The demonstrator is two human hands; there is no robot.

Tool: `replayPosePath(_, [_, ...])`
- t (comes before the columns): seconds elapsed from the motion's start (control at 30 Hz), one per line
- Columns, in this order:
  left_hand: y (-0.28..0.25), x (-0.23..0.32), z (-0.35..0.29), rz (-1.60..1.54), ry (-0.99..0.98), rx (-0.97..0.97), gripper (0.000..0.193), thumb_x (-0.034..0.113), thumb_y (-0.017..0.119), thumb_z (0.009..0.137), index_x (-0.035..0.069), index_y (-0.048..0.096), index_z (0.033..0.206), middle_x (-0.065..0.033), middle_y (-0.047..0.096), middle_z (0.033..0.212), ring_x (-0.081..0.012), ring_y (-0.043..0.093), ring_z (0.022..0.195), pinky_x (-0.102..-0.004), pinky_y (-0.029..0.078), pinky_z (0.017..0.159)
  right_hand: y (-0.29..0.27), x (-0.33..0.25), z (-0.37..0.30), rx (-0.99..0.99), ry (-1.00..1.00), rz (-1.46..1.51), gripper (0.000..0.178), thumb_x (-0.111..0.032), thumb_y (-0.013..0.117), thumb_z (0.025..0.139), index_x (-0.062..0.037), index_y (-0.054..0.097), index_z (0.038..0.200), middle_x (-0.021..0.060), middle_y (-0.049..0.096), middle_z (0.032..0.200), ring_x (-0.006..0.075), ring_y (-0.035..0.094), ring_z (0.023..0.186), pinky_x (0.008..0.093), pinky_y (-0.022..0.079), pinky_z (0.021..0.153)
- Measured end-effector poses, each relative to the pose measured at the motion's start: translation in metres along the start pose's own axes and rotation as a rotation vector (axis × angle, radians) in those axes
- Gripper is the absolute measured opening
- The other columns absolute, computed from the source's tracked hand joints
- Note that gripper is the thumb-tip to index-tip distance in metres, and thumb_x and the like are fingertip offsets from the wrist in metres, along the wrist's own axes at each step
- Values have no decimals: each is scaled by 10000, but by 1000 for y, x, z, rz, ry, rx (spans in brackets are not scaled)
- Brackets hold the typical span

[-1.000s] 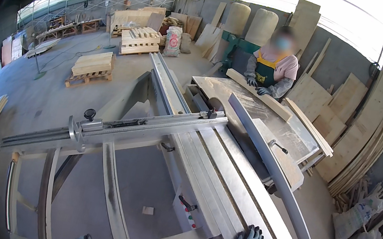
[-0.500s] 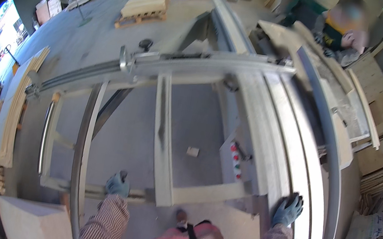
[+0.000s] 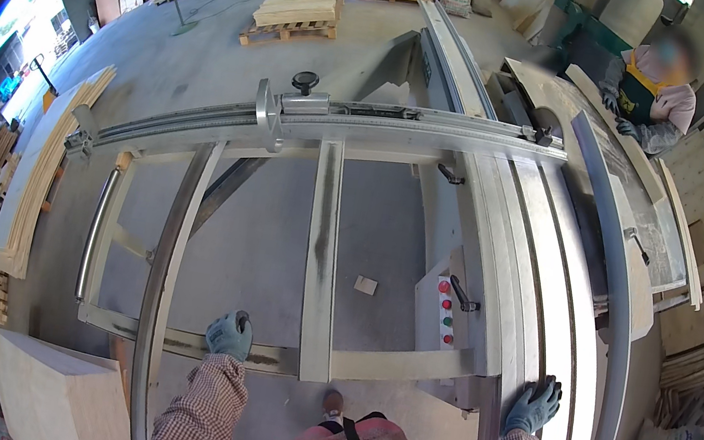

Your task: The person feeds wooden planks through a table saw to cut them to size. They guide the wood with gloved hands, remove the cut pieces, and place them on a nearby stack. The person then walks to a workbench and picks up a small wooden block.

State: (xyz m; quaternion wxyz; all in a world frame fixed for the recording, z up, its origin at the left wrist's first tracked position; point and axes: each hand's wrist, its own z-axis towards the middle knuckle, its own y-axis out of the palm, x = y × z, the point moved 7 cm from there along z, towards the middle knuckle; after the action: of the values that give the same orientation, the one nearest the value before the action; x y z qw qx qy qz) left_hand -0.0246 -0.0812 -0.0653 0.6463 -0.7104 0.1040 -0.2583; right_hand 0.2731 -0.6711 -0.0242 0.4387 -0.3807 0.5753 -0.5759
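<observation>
In front of me stands a panel saw's sliding table, with a grey metal outrigger frame [image 3: 328,262] on its left. My left hand [image 3: 230,335], in a blue-grey work glove with dark fingertips, is closed around the frame's near rail [image 3: 270,359]. Flat on the long silver sliding table [image 3: 536,277] lies my right hand [image 3: 532,407], gloved alike, its fingers stretched forward. A crosscut fence [image 3: 348,127] spans the frame's far side and carries a stop [image 3: 268,117]. No workpiece rests on the frame.
Beyond the grey rip fence [image 3: 608,261], a co-worker [image 3: 657,93] handles boards at the far right. A control panel with red and green buttons [image 3: 447,309] sits below the table. Plywood stacks [image 3: 55,173] stand left; a pale wooden panel [image 3: 66,396] is near left.
The view has shifted, so the saw sits slightly farther right in the picture. Both my hands keep their places on the rail and table. The co-worker's arms now show more clearly.
</observation>
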Motion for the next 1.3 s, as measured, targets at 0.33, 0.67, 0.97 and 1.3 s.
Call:
replayPosePath(0.33, [-15,6,2,-72,-86,-130,226,336,558,767,194,657,912,-60,663,866,-270,619,842,-412,467,765,16,-26,4,403,-414,99,480,-293,476,866,-75,442,1291,173,480,1247,327,441,1160,459,352,952])
replayPosePath(0.67, [-20,-10,-123,-73,195,306,538,320,572,791,128,448,1278,-110,462,1293,-291,381,1241,-463,261,1052,-8,-26,-9,223,-664,328,490,-334,505,839,-86,466,1260,180,472,1230,348,446,1128,481,356,928])
replayPosePath(0.97, [127,-259,-505,-630,-1055,-359,444,441,505,848,83,612,1087,-137,621,1082,-237,571,984,-366,435,860,25,-22,-11,89,-997,505,501,-230,527,818,-67,436,1282,174,455,1261,328,439,1150,452,371,929])
replayPosePath(1.3, [163,-272,-876,-816,-1790,301,379,367,526,826,16,664,793,-133,634,690,-213,605,666,-334,462,618,-33,-145,-208,-102,-1294,804,538,-115,553,795,-47,402,1307,168,437,1297,306,432,1175,419,387,930])
